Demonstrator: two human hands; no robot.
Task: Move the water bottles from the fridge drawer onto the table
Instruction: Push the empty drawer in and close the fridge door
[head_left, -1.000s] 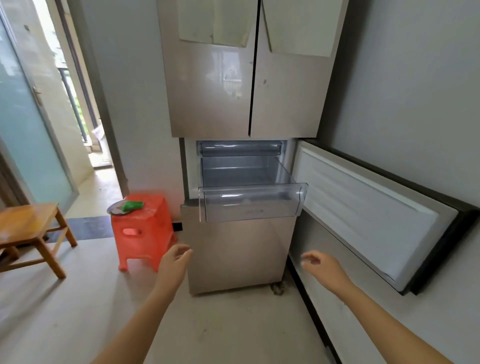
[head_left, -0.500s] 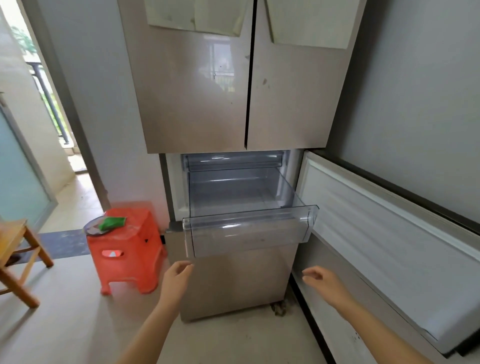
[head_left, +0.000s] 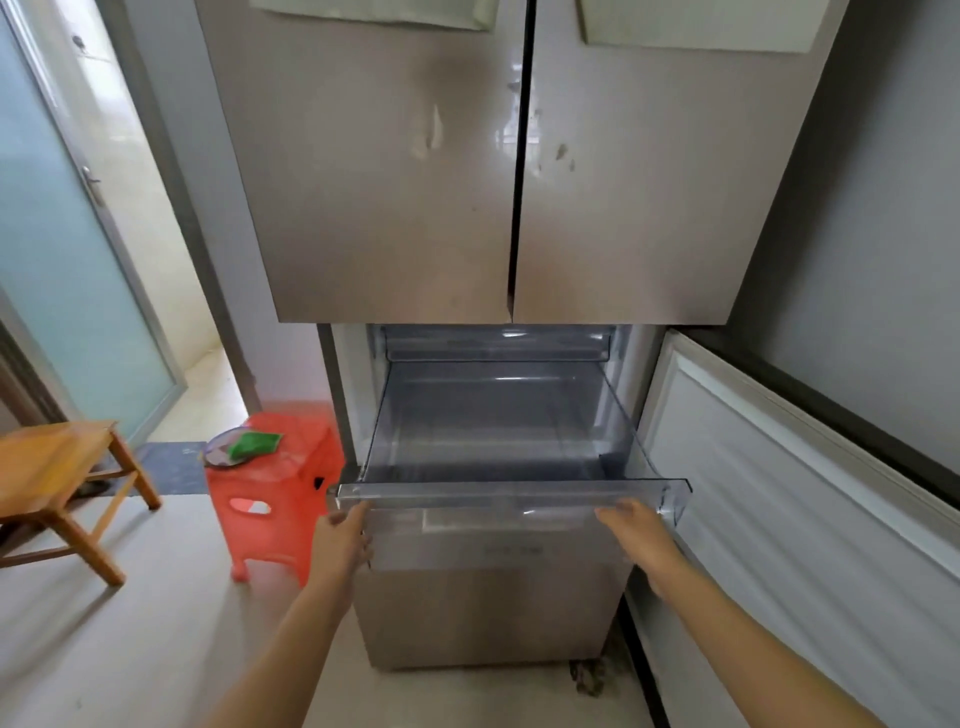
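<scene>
At the near face of the drawer (head_left: 514, 491), both of the person's hands met its clear front panel. The left hand (head_left: 340, 543) sat toward the drawer's left end, its fingers (head_left: 357, 517) pressed together and fairly straight, tips up against the underside of the lip. The right hand (head_left: 634, 532) sat toward the right end, its fingers (head_left: 610, 517) likewise together and flat on the panel; neither hand pinched anything. The drawer stood well out of the fridge and looked bare through its walls: I could see no water bottles inside it or anywhere else in view, so the carrying seemed done and a push home looked to be the step in hand. An uneven shove could have skewed the drawer on its runners and jammed it, and fingertips left under the lip might have been nipped against the cabinet. Just left of the drawer stood a red stool (head_left: 270, 499) bearing a plate (head_left: 221, 449) and a green cloth (head_left: 254, 442), crowding that side. Right of the drawer the open fridge door (head_left: 805, 493) hung close to the right forearm, with its corner near the lip's end. Open floor lay before the drawer and leftward toward the wooden table (head_left: 47, 457), well apart. Above the drawer sat a second clear bin (head_left: 498, 345), then the closed upper doors (head_left: 389, 182).
</scene>
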